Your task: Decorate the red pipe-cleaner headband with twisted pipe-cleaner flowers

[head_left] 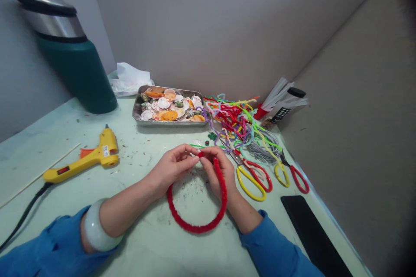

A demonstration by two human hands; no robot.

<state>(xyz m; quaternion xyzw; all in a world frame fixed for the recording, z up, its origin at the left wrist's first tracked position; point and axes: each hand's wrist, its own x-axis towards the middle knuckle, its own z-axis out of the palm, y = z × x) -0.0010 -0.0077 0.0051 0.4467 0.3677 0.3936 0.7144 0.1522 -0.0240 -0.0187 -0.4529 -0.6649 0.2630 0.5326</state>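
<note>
A fuzzy red pipe cleaner ring hangs in a loop between my two hands over the table. My left hand pinches it at the top with thumb and forefinger. Close against it, my right hand is closed on the same red piece, which also runs down in front of its fingers. Both sets of fingertips nearly meet at a small red bit, and whether the ends are joined there I cannot tell. Just right of my right hand lie scissors with one yellow and one red handle.
A yellow glue gun and a thin stick lie left. Behind are a metal tray of shells, a green bottle and tissues. Right are tangled pipe cleaners, more scissors, a black strip and glue sticks.
</note>
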